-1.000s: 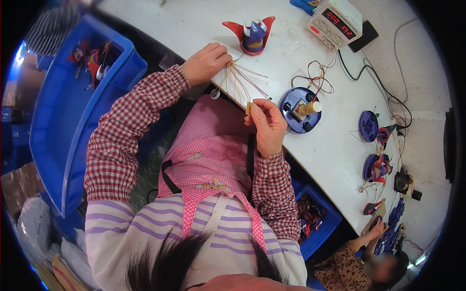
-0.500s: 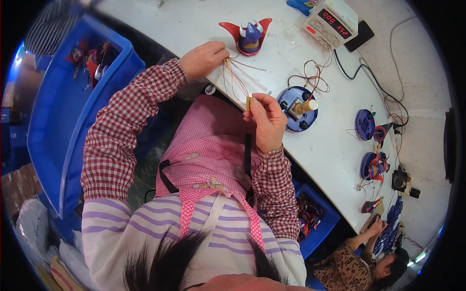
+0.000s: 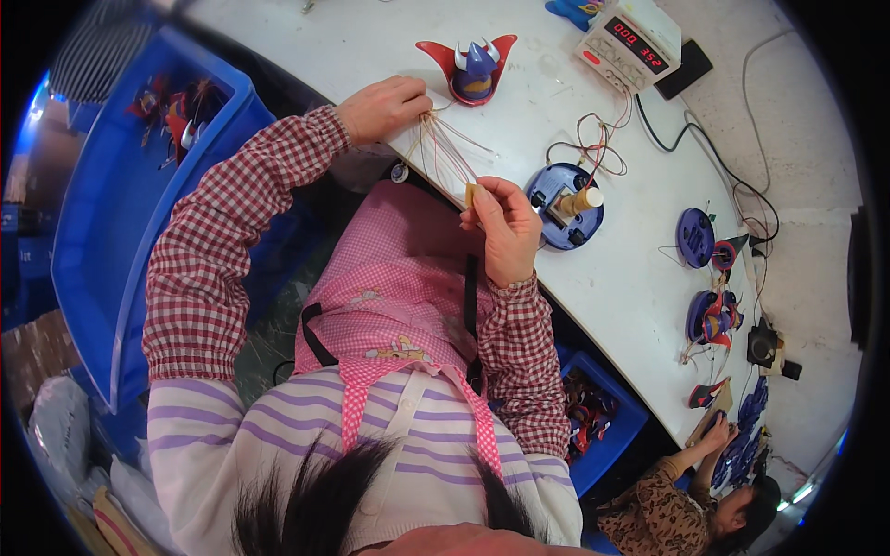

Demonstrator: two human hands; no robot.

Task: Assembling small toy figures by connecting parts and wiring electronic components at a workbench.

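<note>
My left hand is closed at the table's near edge, its fingertips pinching one end of a bundle of thin wires. The wires fan out loosely toward my right hand. Between that hand's thumb and fingers sits a small flat tan piece, and wire ends reach close to it. Whether they are joined to it I cannot tell. Just beyond my left hand stands a purple horned toy figure with a red flared collar. Right of my right hand lies a round purple base bearing a tan cylinder with a white top.
A power supply box with red digits stands at the far right, its leads running near the base. More purple toy parts lie along the table's right. A large blue bin is at left, a smaller blue bin below the table. A co-worker sits lower right.
Both hands have shifted slightly left, keeping their grips. The wires between them are bunched more closely and hang differently. The toy figure and the base stay where they were on the table.
</note>
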